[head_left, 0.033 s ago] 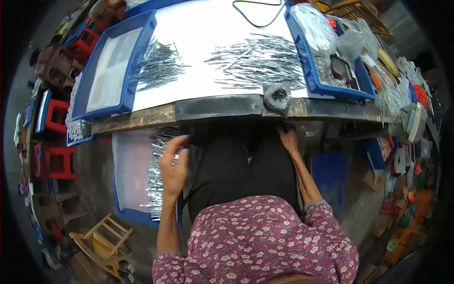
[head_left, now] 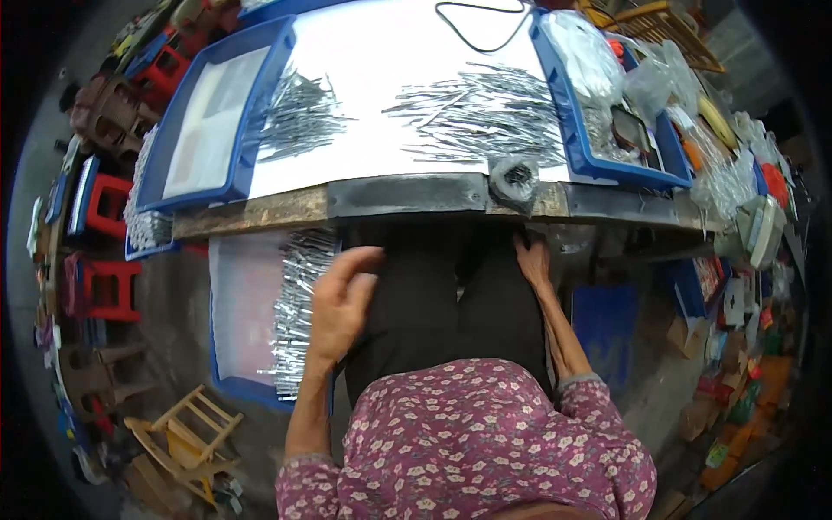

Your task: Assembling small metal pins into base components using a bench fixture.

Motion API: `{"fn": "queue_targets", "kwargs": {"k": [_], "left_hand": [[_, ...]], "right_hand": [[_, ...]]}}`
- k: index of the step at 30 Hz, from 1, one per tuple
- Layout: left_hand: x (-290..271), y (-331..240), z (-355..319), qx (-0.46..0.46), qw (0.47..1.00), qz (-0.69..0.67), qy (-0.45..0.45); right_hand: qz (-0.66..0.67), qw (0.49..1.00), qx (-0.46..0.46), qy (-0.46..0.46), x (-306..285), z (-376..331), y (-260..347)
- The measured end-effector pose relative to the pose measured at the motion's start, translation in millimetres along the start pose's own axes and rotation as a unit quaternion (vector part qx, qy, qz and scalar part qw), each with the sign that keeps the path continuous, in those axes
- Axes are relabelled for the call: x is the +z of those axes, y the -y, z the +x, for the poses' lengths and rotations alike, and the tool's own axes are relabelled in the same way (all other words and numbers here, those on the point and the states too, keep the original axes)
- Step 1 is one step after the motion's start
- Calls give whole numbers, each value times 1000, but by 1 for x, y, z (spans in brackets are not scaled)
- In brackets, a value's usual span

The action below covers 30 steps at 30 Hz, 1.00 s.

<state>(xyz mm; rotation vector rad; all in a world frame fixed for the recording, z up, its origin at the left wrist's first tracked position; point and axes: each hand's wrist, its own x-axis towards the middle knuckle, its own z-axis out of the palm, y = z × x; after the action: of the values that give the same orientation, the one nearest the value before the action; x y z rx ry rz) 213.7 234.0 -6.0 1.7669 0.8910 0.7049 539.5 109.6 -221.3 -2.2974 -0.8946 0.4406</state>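
We look down over our own lap, seated at a tabletop (head_left: 260, 212) with a worn wooden front edge. Our left hand (head_left: 340, 305) is raised over our left thigh, its fingers (head_left: 360, 260) loosely curled and spread, holding nothing. Just to its left, below the tabletop, a blue tray (head_left: 227, 381) holds a long row of thin silvery metal pins (head_left: 299, 308), and the hand hovers near the row's right edge; we cannot tell whether it touches the pins. Our right hand (head_left: 533, 263) lies under the tabletop edge beside our right thigh, fingers extended downward along dark trousers (head_left: 433, 303), gripping nothing that we can see.

On the tabletop a white sheet (head_left: 390, 52) carries 2 loose heaps of the same pins: a smaller heap (head_left: 299, 117) at left and a wider heap (head_left: 485, 117) at right. A second blue tray (head_left: 208, 130) rests at the left end. A dark roll of tape (head_left: 516, 178) sits at the front edge, right of centre. A black cable (head_left: 477, 22) loops at the far side. Clear plastic bags (head_left: 589, 56) crowd the right end. Red plastic stools (head_left: 108, 286) and a small wooden stool (head_left: 186, 442) stand on the floor at left.
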Motion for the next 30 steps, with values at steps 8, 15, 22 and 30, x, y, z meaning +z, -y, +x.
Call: {"fn": "queue_targets", "kwargs": {"k": [8, 15, 22, 30], "left_hand": [[85, -124, 5, 381, 761, -338, 401], [47, -68, 68, 292, 947, -66, 116], [-52, 36, 157, 165, 951, 109, -238], [-86, 72, 266, 195, 887, 284, -308]], "right_hand": [[-145, 964, -185, -127, 6, -40, 8], [-152, 962, -212, -77, -1, -61, 33], [-145, 963, -221, -52, -9, -61, 47], [-189, 954, -224, -58, -3, -62, 40]]}}
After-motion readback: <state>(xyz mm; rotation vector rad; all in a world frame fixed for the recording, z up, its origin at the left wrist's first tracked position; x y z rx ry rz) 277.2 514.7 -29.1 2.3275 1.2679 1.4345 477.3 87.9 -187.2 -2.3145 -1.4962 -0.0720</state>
